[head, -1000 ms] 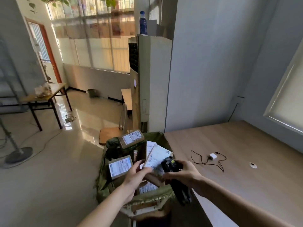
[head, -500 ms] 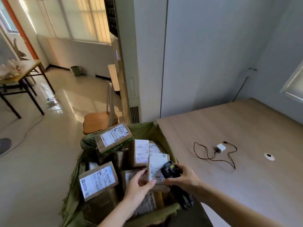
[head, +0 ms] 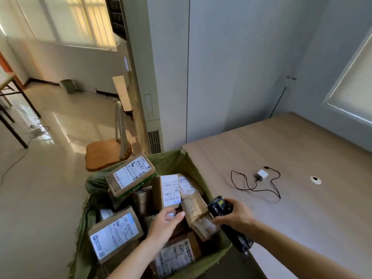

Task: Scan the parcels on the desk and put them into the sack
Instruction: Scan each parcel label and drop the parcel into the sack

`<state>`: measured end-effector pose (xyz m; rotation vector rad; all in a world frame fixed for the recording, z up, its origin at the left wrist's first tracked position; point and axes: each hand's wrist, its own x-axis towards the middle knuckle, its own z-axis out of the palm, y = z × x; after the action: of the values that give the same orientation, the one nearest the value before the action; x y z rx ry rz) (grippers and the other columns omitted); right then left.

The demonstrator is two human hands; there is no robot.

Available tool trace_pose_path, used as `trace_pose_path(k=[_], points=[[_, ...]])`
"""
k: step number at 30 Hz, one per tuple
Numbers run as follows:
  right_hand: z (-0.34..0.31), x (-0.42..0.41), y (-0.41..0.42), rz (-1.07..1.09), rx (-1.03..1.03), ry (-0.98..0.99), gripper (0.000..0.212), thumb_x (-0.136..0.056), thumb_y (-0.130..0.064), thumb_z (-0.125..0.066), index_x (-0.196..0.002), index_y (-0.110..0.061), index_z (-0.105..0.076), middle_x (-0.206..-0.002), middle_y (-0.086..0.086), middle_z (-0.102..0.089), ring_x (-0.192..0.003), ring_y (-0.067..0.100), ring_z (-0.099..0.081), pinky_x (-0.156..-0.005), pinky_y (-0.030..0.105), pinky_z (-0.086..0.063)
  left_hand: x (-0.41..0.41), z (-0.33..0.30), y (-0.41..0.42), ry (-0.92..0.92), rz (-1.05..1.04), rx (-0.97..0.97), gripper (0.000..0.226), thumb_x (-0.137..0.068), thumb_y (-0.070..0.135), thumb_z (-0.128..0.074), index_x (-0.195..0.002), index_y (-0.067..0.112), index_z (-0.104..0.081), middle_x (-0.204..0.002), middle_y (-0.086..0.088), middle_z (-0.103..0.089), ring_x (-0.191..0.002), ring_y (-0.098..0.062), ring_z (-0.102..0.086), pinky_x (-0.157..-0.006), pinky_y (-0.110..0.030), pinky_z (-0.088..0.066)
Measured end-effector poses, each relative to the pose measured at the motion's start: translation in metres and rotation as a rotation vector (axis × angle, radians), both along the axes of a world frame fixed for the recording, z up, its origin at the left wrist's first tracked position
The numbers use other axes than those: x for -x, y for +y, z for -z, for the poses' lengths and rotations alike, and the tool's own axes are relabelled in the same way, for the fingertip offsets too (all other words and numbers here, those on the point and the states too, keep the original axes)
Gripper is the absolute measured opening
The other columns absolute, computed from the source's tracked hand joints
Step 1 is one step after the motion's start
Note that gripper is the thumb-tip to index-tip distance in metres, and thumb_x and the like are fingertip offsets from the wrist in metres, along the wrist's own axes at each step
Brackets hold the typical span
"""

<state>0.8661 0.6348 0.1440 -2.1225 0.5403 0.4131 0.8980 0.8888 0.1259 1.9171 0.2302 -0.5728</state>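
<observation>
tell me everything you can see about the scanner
The scanner is a black handheld unit, plastic by the look, with a small lit screen near its top end. It lies tilted, head toward the sack, handle running down past the desk edge. The right hand grips its middle, hiding that part.

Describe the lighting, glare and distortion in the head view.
Head view: strong daylight from the window blows it out and throws glare on the floor; the desk and sack sit in dimmer shade; wide-angle distortion bends the walls; parcel labels are soft, small print unreadable.
</observation>
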Motion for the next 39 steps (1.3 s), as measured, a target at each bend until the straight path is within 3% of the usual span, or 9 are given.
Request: trace_pose_path(k=[4, 8, 13, 16, 19, 25, 29, 34, 39], points=[[-0.029, 0.036, 0.006, 0.067, 0.049, -0.049, 0.079, -0.052, -0.044, -0.100, -0.120, -0.034, -0.060, -0.102, -0.008, -0.069, -0.094, 0.011, -0.068, -0.088, 0.034, -0.059, 0.010, -0.024, 0.016, -0.085, 0.073, 0.013, 0.037, -0.087, 0.047, -0.072, -0.118, 0.028, -0.063, -0.120, 0.002, -0.064, -0.104, -0.008, -0.059, -0.088, -0.028, -0.044], [-0.073, 0.081, 0.003, 0.081, 0.164, -0.092, 0.095, -0.038, -0.067, -0.090, -0.124, -0.036, -0.067, -0.102, -0.009, -0.075, -0.088, 0.011, -0.072, -0.084, 0.033, -0.062, 0.021, -0.067, 0.018, -0.174, 0.196, 0.070, 0.027, -0.089, 0.043, -0.071, -0.113, 0.034, -0.064, -0.125, 0.001, -0.060, -0.112, -0.012, -0.055, -0.096, -0.029, -0.042], [-0.150, 0.161, -0.013, 0.212, 0.250, -0.120, 0.060, -0.061, -0.049, -0.092, -0.113, -0.031, -0.070, -0.092, -0.006, -0.076, -0.078, 0.010, -0.073, -0.070, 0.025, -0.061, 0.039, -0.128, -0.012, -0.271, 0.404, 0.151, 0.069, -0.069, 0.073, -0.069, -0.128, 0.038, -0.062, -0.145, 0.003, -0.046, -0.130, -0.015, -0.047, -0.103, -0.031, -0.039], [-0.191, 0.217, -0.031, 0.339, 0.323, -0.135, 0.053, -0.064, -0.047, -0.092, -0.106, -0.025, -0.068, -0.089, -0.005, -0.074, -0.077, 0.009, -0.071, -0.063, 0.019, -0.055, 0.064, -0.163, -0.049, -0.312, 0.505, 0.175, 0.062, -0.080, 0.067, -0.067, -0.135, 0.041, -0.055, -0.148, 0.001, -0.043, -0.137, -0.023, -0.042, -0.107, -0.040, -0.040], [-0.230, 0.282, -0.046, 0.467, 0.433, -0.152, 0.041, -0.065, -0.049, -0.089, -0.091, -0.028, -0.064, -0.085, -0.008, -0.070, -0.076, 0.007, -0.066, -0.060, 0.019, -0.048, 0.103, -0.201, -0.095, -0.356, 0.586, 0.265, 0.046, -0.090, 0.050, -0.068, -0.132, 0.035, -0.059, -0.133, 0.001, -0.056, -0.121, -0.016, -0.051, -0.096, -0.031, -0.038], [-0.281, 0.437, -0.083, 0.725, 0.516, -0.202, 0.055, -0.057, -0.054, -0.090, -0.106, -0.035, -0.073, -0.094, -0.010, -0.075, -0.083, 0.009, -0.069, -0.066, 0.020, -0.051, 0.216, -0.257, -0.195, -0.402, 0.828, 0.388, 0.030, -0.095, 0.035, -0.065, -0.123, 0.024, -0.067, -0.123, 0.003, -0.066, -0.119, -0.014, -0.058, -0.092, -0.025, -0.040], [-0.303, 0.564, -0.109, 0.887, 0.566, -0.193, 0.056, -0.060, -0.058, -0.088, -0.111, -0.041, -0.072, -0.100, -0.009, -0.075, -0.090, 0.013, -0.069, -0.073, 0.022, -0.053, 0.322, -0.288, -0.260, -0.472, 1.056, 0.357, 0.075, -0.070, 0.072, -0.062, -0.136, 0.036, -0.057, -0.127, -0.005, -0.063, -0.117, -0.017, -0.058, -0.093, -0.028, -0.041], [-0.314, 0.709, -0.132, 1.048, 0.575, -0.155, 0.059, -0.057, -0.065, -0.085, -0.111, -0.045, -0.072, -0.100, -0.013, -0.075, -0.091, 0.011, -0.069, -0.075, 0.022, -0.055, 0.458, -0.299, -0.329, -0.543, 1.263, 0.364, 0.070, -0.083, 0.065, -0.063, -0.144, 0.032, -0.051, -0.139, -0.010, -0.057, -0.130, -0.020, -0.054, -0.103, -0.032, -0.042], [-0.312, 0.863, -0.149, 1.219, 0.552, -0.128, 0.049, -0.054, -0.065, -0.087, -0.094, -0.041, -0.073, -0.092, -0.015, -0.075, -0.087, 0.008, -0.069, -0.069, 0.021, -0.052, 0.601, -0.285, -0.409, -0.600, 1.435, 0.354, 0.097, -0.062, 0.088, -0.048, -0.146, 0.039, -0.046, -0.141, -0.010, -0.056, -0.133, -0.019, -0.050, -0.110, -0.040, -0.041]])
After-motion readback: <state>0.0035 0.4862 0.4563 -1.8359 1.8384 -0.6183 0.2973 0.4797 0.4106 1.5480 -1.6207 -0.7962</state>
